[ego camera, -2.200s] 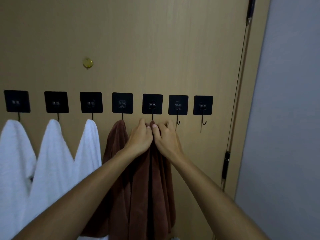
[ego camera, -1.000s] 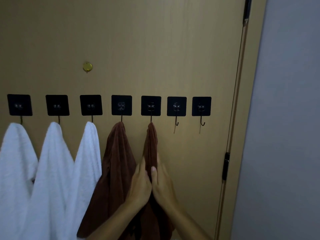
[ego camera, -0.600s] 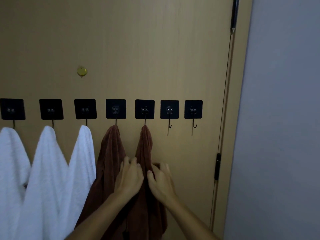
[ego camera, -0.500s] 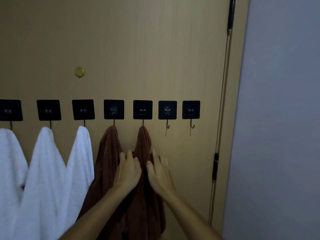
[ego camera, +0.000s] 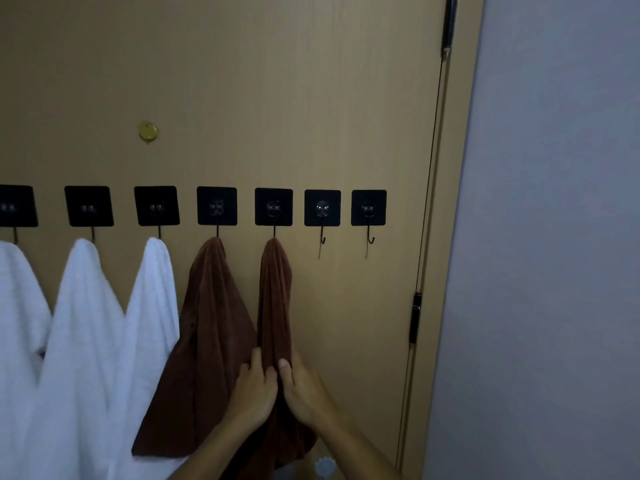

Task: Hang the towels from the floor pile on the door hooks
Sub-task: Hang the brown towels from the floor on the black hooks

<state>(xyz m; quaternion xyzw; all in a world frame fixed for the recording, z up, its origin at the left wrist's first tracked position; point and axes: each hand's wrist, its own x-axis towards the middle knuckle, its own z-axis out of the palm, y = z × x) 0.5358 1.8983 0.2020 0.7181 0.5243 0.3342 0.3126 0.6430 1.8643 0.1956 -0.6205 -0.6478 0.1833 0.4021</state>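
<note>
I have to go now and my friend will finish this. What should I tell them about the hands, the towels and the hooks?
Left hand: holds the lower part of the second brown towel, fingers curled into the cloth.
Right hand: against the same towel's right side; whether it has a grip on the cloth cannot be told.
Done: three white towels and the first brown towel hang on hooks; the second brown towel hangs on the fifth hook.
Left: the sixth hook and the seventh hook are bare. The floor pile is not in view, so check for more towels.
</note>
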